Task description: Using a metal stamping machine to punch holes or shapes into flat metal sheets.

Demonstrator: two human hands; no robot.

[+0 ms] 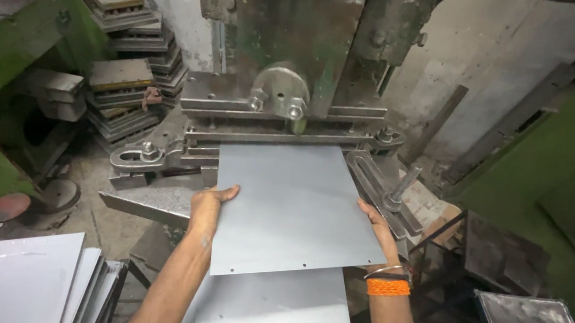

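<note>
While both hands gripped it, grey metal sheet (290, 205) lay flat at frame centre, far edge under press (284, 108) at 12 o'clock; left hand (208, 207) pinched left edge, right hand (379, 233) clasped right edge; sheet stack (27, 294) at 8 o'clock

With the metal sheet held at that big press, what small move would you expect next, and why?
Probably a short push forward. Both hands, left hand and right hand, grip the side edges of the grey sheet, and its far edge lies right at the press clamp bars, so sliding it further under seems likely.
</note>
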